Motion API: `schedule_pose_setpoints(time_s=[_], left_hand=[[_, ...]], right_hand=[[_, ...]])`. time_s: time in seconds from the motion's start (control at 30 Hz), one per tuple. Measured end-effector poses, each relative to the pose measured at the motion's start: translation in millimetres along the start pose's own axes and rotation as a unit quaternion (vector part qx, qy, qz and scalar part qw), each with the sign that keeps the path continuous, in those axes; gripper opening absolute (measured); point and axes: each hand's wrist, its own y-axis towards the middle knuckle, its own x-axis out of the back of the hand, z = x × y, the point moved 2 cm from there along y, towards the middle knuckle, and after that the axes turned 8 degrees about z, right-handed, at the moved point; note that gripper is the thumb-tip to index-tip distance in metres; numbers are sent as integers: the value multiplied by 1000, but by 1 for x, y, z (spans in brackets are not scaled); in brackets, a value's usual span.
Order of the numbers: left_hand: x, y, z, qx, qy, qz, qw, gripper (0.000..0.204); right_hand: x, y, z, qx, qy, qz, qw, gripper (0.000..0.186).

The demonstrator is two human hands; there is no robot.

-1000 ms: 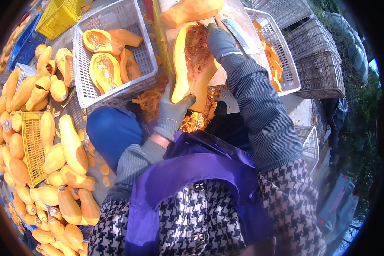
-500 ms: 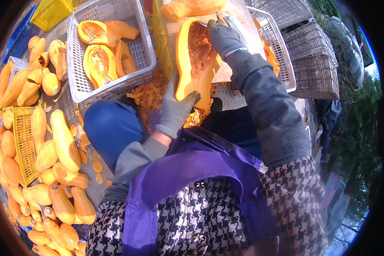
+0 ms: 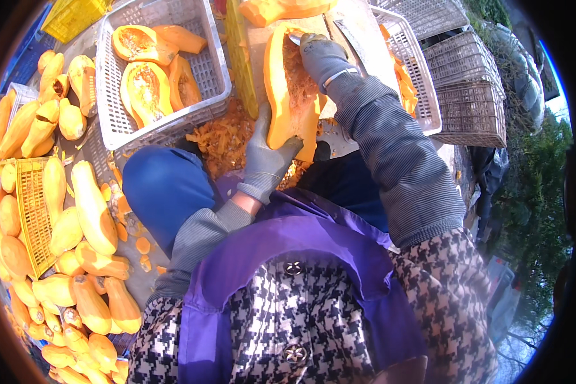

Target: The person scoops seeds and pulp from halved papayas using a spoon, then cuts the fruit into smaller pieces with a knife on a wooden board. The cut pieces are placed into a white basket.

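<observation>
My gloved left hand (image 3: pixel 269 157) is wrapped round the lower end of a halved butternut squash (image 3: pixel 276 96), whose cut face and stringy seed cavity are turned up. The squash leans against a board (image 3: pixel 256 54) in front of me. My gloved right hand (image 3: pixel 323 56) is closed round a metal scraper (image 3: pixel 294 39). Only a bit of shiny metal shows, at the upper part of the cavity; the rest is hidden by the fingers. To the right of that hand a long-bladed knife (image 3: pixel 351 40) lies on the board. Another piece of squash (image 3: pixel 281 9) rests on the board's far end.
A white crate (image 3: pixel 166 118) with squash halves stands on the left, another white crate (image 3: pixel 422 96) with orange pieces on the right. Scraped pulp (image 3: pixel 221 144) lies below the board. Peeled squashes (image 3: pixel 93 205) and a yellow basket (image 3: pixel 35 214) fill the far left; grey crates (image 3: pixel 467 83) are stacked right.
My right hand has moved slightly up and left along the cavity with the scraper. My left hand keeps its grip on the squash. The whole view has shifted a little.
</observation>
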Motion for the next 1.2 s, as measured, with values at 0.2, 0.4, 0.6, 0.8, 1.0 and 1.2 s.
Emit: schedule_pose_setpoints(time_s=[0.2, 0.4, 0.6, 0.8, 1.0, 1.2], left_hand=[[1, 0, 3, 73, -18, 6, 997, 80], [7, -1, 8, 58, -64, 14, 996, 81], [6, -1, 19, 37, -9, 5, 999, 81], [11, -2, 20, 0, 4, 16, 1000, 80], [20, -3, 15, 74, -58, 38, 995, 78], [24, -1, -1, 80, -68, 30, 994, 80]], right_hand=[[8, -24, -1, 20, 49, 26, 998, 29], [25, -4, -25, -50, 46, -81, 994, 22], [5, 8, -13, -75, -25, 7, 997, 32], [8, -22, -4, -35, -7, 98, 995, 30], [12, -64, -12, 38, 167, 187, 967, 24], [25, -3, -30, -153, 298, 115, 935, 23]])
